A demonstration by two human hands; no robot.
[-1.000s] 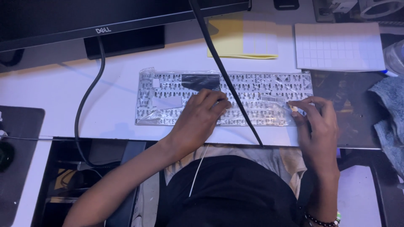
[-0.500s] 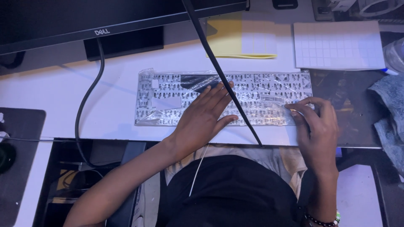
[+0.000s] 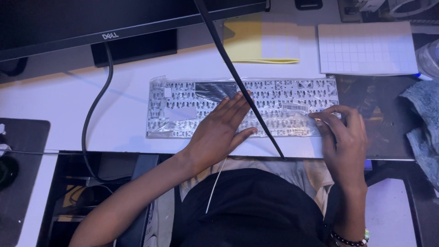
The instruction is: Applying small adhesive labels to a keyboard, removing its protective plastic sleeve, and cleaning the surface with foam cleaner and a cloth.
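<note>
A flat keyboard panel [image 3: 183, 107], back side up and wrapped in clear plastic, lies on the white desk [image 3: 59, 100]. My left hand [image 3: 219, 132] rests flat on its middle with the fingers stretched out and slightly apart. My right hand [image 3: 343, 137] is at the panel's right end, fingertips pinching the plastic wrap at its lower right edge. A thin black rod or cable [image 3: 238, 77] runs diagonally over the panel, between my two hands.
A black monitor [image 3: 114, 18] stands at the back, its cable [image 3: 93, 110] dropping over the desk edge. Behind the panel lie a yellow folder [image 3: 247, 45] and a white grid sheet [image 3: 366, 48]. Grey cloth [image 3: 423, 119] sits far right, a dark mat [image 3: 23, 137] far left.
My left hand has opened from a bent posture to lie flat and has slid up over the panel. My right hand stays at the right end.
</note>
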